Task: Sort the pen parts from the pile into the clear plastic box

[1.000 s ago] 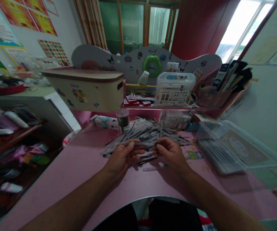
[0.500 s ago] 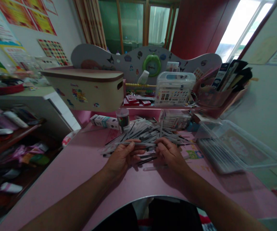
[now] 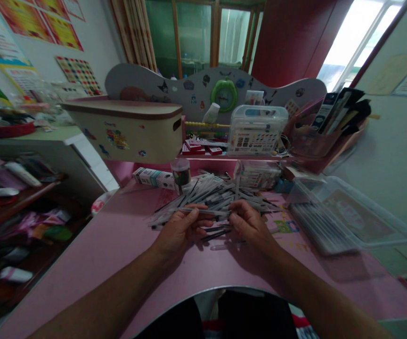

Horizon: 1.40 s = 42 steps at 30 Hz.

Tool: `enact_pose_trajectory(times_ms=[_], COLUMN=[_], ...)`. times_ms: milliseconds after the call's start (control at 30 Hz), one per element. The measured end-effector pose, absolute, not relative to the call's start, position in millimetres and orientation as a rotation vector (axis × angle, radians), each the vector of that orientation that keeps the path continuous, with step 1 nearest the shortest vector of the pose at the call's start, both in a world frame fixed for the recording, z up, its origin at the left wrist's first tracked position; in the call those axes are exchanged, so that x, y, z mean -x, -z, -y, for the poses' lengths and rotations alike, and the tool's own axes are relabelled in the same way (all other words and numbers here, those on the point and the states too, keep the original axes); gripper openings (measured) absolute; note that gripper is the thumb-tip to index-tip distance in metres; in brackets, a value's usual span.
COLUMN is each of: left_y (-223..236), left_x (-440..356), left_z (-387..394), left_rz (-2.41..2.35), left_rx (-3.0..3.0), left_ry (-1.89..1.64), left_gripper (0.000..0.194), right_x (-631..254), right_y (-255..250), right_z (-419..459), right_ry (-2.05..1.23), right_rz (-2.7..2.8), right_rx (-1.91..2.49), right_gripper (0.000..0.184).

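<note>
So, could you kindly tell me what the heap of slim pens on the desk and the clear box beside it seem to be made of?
The heap of slim pens looks like plastic: thin, pale barrels with a soft sheen and dark lines inside, though the detail is too small to be sure. The clear box looks like rigid transparent plastic, glossy, with the contents visible through it.

Your pink worktop (image 3: 83, 254) carries a loose heap of slim pens (image 3: 214, 197), lying crossed at all angles. Just behind the heap, toward the left, stand a white-and-teal carton (image 3: 153, 178) and a small clear tub (image 3: 180, 174), the tub touching the pens. A clear plastic pack (image 3: 256, 174) sits behind the heap, to the right. Right of the heap lies a clear plastic tray (image 3: 352, 216) with rows of pens inside. One pale tube (image 3: 224, 246) lies apart, just in front of the heap.
</note>
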<state>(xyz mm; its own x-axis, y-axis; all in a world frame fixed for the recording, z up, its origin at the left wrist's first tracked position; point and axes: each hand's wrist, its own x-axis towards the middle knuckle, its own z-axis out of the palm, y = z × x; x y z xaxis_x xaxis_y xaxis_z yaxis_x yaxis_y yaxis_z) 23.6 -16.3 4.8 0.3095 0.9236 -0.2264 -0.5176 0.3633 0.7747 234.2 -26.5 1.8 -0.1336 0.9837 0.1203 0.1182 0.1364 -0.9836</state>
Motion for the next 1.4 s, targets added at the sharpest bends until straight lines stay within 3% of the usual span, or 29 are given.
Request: enact_pose_trajectory(times_ms=[133, 300, 467, 567, 767, 900, 1033, 1167, 1400], left_y=[-5.2, -6.2, -5.2, -4.1, -4.1, -3.4, -4.0, -5.7, -3.8], left_x=[-23.7, -25.3, -25.0, -24.9, -24.9, -24.4, -24.9, -25.8, -25.1], left_z=[15.9, 16.5, 16.9, 17.0, 16.6, 15.5, 14.8, 15.2, 16.3], left_rz=[-0.754, -0.763, -0.747, -0.755, -0.773, -0.773, -0.773, -0.774, -0.794], left_rx=[-0.659, -0.654, -0.662, -0.652, -0.655, -0.656, -0.651, -0.653, -0.663], left_ry=[-1.052, -1.07, -1.062, -1.064, -1.061, -1.057, -1.061, -1.063, -1.056], left_gripper=[0.017, 0.014, 0.015, 0.015, 0.017, 0.017, 0.013, 0.011, 0.013], right_x=[-232.1, -233.6, -235.8, -234.5, -233.7, -234.9, -234.3, -233.1, -234.2], right_y=[-5.2, -5.6, -2.0, -3.8, -4.6, -2.9, -4.5, -6.9, -6.0], right_z=[28.3, 27.4, 28.8, 29.9, 27.8, 29.4, 29.7, 28.3, 30.9], right_ry=[-1.047, -0.993, -1.108, -1.042, -1.0, -1.132, -1.049, -1.007, -1.054], right_rz=[1.505, 1.59, 1.504, 1.527, 1.572, 1.481, 1.553, 1.59, 1.541], right_rx=[1.139, 1.201, 1.127, 1.147, 1.189, 1.145, 1.158, 1.2, 1.165], right_gripper=[0.006, 0.037, 0.01, 0.004, 0.028, 0.007, 0.006, 0.026, 0.006])
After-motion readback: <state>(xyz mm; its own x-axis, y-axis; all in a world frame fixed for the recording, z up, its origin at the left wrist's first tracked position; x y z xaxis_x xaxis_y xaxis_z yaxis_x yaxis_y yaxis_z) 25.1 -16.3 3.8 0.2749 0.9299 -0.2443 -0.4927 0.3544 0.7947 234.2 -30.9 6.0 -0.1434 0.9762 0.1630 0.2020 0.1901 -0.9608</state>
